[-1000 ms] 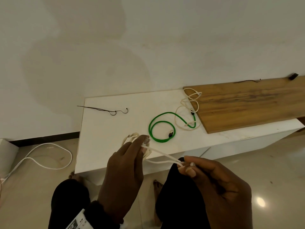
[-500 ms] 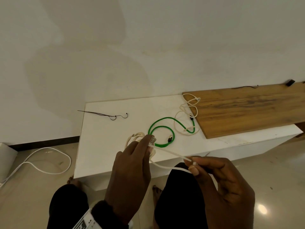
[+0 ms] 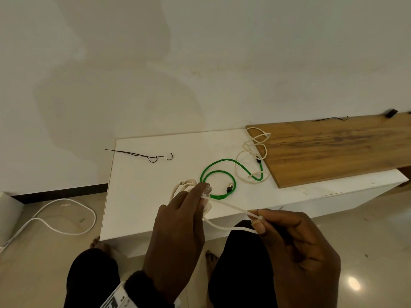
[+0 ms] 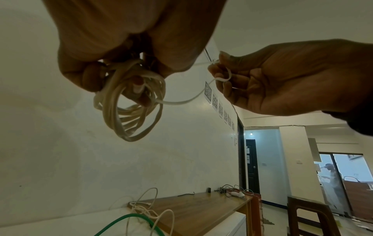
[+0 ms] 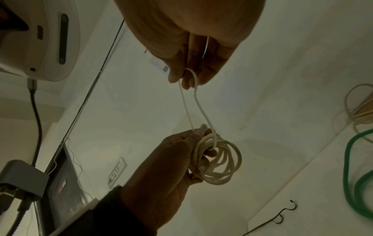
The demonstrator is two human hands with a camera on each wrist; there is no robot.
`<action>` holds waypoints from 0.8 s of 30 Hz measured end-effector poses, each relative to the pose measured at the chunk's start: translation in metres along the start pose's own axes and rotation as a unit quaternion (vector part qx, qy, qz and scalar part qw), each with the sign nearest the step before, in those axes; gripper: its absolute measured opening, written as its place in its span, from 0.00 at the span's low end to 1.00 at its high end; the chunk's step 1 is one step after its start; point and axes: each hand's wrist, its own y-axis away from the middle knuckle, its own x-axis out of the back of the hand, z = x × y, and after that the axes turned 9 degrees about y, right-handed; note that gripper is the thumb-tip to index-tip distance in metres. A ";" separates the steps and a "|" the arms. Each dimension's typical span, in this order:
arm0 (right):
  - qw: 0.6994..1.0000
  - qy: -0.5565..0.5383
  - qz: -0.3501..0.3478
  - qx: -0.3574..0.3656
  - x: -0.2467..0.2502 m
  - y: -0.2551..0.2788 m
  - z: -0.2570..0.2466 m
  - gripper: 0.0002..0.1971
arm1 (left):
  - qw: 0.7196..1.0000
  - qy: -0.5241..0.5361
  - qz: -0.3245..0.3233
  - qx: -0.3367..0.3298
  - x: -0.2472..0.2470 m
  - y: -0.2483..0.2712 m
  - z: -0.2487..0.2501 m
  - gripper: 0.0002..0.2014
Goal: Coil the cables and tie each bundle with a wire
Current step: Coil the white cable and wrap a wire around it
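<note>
Since a second ago we have drawn our hands a little apart, and the white cable's tail now stretches longer between them. Our left hand (image 3: 178, 221) grips the coiled white cable (image 5: 217, 161) above the bench's (image 3: 142, 187) near edge, its clear plug pinched on top; our right hand (image 3: 295, 245) pinches the last loop of slack. We judge the coiling nearly done: next the loop must be laid onto the coil, then the dark wire (image 3: 144, 155) fetched from the bench's far left. We count three cables: one white in hand, one green cable (image 3: 219, 176) and one cream cable (image 3: 255, 152) loose on the bench. A second wire (image 3: 329, 118) lies on the wooden board (image 3: 333, 152).
</note>
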 end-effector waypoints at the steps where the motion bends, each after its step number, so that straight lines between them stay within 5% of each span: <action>1: 1.000 -0.005 0.000 -0.004 0.000 0.000 0.001 0.15 | 1.000 0.003 0.001 -0.003 0.000 0.001 0.000 0.17; 24: 0.998 0.003 0.047 -0.048 0.004 -0.004 0.011 0.12 | 0.999 -0.013 -0.045 -0.021 -0.008 0.015 0.008 0.16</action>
